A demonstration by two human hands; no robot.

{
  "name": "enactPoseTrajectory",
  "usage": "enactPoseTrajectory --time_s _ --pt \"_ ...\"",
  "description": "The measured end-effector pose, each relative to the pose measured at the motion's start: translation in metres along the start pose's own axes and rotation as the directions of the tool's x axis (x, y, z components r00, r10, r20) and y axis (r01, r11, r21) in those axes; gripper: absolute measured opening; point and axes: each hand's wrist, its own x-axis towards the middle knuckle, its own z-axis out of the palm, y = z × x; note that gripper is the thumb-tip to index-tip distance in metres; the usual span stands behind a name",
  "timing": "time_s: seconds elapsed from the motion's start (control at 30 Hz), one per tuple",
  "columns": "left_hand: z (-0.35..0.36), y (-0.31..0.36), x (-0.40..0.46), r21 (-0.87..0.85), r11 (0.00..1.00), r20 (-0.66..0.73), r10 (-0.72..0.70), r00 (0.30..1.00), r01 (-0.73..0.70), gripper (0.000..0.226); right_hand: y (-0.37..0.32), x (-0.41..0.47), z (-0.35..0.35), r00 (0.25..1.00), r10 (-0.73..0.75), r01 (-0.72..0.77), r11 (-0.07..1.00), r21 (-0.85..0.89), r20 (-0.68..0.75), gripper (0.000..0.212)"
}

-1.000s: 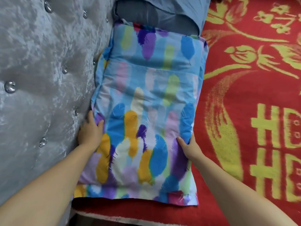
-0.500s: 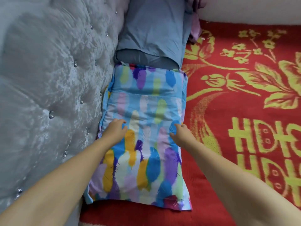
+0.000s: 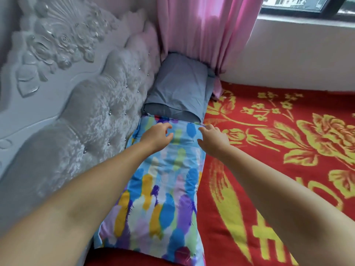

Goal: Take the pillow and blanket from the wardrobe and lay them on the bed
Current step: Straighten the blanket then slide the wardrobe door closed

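Red bed cover point(image 3: 269, 169) | pillow point(image 3: 163, 189) flat | left hand point(image 3: 156, 136), right hand point(image 3: 213, 140) seemingly touching far end

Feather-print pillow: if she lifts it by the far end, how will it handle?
Probably floppy: the pillow is soft fabric, dimpled and creased, so it would sag. Likely light for its bulk. It won't roll, lying flat against the headboard. Both hands hover, fingers curled.

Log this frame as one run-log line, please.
stage: pillow placement | colourful pillow: flat on bed by headboard | left hand, right hand: open, at far end
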Motion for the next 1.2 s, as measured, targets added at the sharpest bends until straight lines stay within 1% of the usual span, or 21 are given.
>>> enactPoseTrajectory --time_s 0.13,0.2,0.3,0.43,0.53,0.6,0.67,0.83,0.93,1.07,1.13,1.2 --pt "-0.013 0.026 -0.034 0.029 0.997 -0.116 -0.071 0.991 0.075 0.036 0.011 -0.019 -0.017 0.994 -0.096 0.097 0.995 0.009 -0.055 0.044" --pt "-0.012 0.038 -0.062 0.015 0.989 -0.169 -0.141 0.976 0.146 0.037 0.016 -0.035 -0.021 0.984 -0.174 0.174 0.985 -0.001 -0.044 0.044" --pt "-0.001 0.057 -0.108 0.001 0.964 -0.202 -0.259 0.945 0.264 0.039 0.026 -0.062 -0.024 0.950 -0.311 0.309 0.949 -0.056 -0.025 0.044" --pt "0.005 0.079 -0.178 -0.079 0.913 -0.277 -0.406 0.871 0.401 0.038 0.027 -0.096 -0.037 0.889 -0.456 0.457 0.883 -0.109 0.034 0.045" --pt "-0.009 0.086 -0.238 -0.098 0.864 -0.374 -0.492 0.786 0.494 0.036 0.007 -0.125 -0.050 0.838 -0.545 0.545 0.832 -0.104 0.028 0.042" --pt "-0.018 0.090 -0.281 -0.127 0.823 -0.439 -0.548 0.713 0.554 0.035 -0.011 -0.149 -0.055 0.788 -0.615 0.613 0.783 -0.103 0.009 0.043" --pt "-0.022 0.097 -0.324 -0.157 0.785 -0.488 -0.589 0.644 0.599 0.034 -0.029 -0.179 -0.058 0.721 -0.693 0.690 0.716 -0.109 0.004 0.046" --pt "-0.007 0.135 -0.424 -0.189 0.710 -0.546 -0.650 0.528 0.678 0.036 -0.050 -0.269 -0.059 0.535 -0.845 0.830 0.530 -0.176 -0.020 0.043" --pt "0.019 0.175 -0.479 -0.206 0.673 -0.569 -0.673 0.472 0.710 0.036 -0.040 -0.328 -0.055 0.470 -0.882 0.869 0.470 -0.155 -0.033 0.041" --pt "0.065 0.238 -0.558 -0.255 0.618 -0.546 -0.726 0.417 0.743 0.039 -0.013 -0.410 -0.038 0.394 -0.919 0.908 0.389 -0.156 0.003 0.041" --pt "0.082 0.267 -0.602 -0.279 0.560 -0.541 -0.763 0.355 0.780 0.039 -0.004 -0.450 -0.029 0.336 -0.941 0.933 0.325 -0.154 0.048 0.040" --pt "0.092 0.293 -0.642 -0.298 0.498 -0.549 -0.787 0.281 0.814 0.039 0.001 -0.489 -0.021 0.256 -0.962 0.958 0.240 -0.158 0.090 0.041"
